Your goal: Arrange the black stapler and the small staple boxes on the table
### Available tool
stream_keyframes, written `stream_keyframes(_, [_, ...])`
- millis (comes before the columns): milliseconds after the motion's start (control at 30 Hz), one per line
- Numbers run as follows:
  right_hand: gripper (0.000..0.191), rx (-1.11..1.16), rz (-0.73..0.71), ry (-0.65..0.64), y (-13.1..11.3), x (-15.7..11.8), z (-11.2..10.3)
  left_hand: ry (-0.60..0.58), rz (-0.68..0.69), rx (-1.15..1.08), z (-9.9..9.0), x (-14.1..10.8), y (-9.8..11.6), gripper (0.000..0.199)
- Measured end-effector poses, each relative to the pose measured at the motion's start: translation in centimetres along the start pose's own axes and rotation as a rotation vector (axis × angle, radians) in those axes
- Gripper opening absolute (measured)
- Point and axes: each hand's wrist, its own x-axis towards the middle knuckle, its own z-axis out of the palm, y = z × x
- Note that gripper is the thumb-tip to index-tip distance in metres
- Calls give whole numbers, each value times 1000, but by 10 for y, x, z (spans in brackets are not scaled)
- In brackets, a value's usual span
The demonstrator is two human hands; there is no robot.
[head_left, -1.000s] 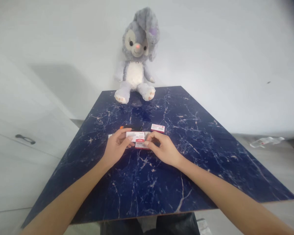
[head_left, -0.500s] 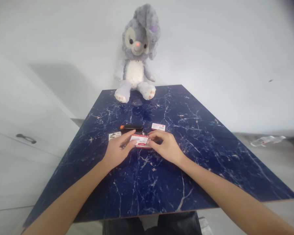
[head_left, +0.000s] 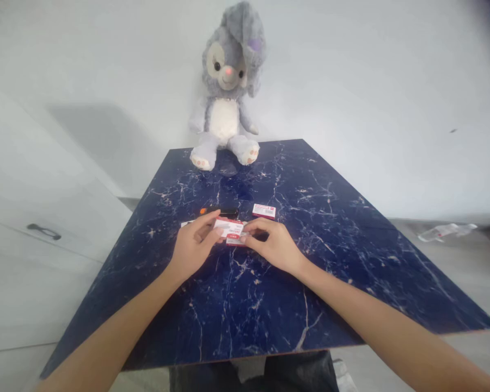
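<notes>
Held box tips its printed face up, left hand drawn slightly back

Red-and-white box (head_left: 228,226) now shows more of its face than half a second ago; left hand (head_left: 191,247) has shifted a little up and leftward with it, covering more of the white item (head_left: 185,224) beside it.

Left grip: thumb and fingers pinching the box's left end. Right hand (head_left: 275,245): thumb and forefinger curled at the box's right end; cannot tell whether they clasp it or only touch.

Box sits between both hands, over the middle of the blue marbled table (head_left: 253,310). Second red-and-white piece (head_left: 233,240) shows just below it; contact unclear. Beyond: dark object with orange end (head_left: 228,210), partly hidden. White-topped carton (head_left: 263,210) lies to its right. Grey plush toy (head_left: 224,120) sits upright at the far edge.
</notes>
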Motion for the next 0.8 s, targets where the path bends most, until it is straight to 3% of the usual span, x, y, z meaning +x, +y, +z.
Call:
stream_keyframes(167, [16, 60, 45, -29, -1, 0, -1, -41, -139, -303, -2, 10, -6, 47])
stream_keyframes(367, [12, 117, 81, -74, 4, 0, 2, -128, -171, -378, -2, 8, 1, 43])
stream_keyframes(800, [9, -110, -193, 42, -6, 1, -6, -153, -330, -525, -2, 11, 5, 34])
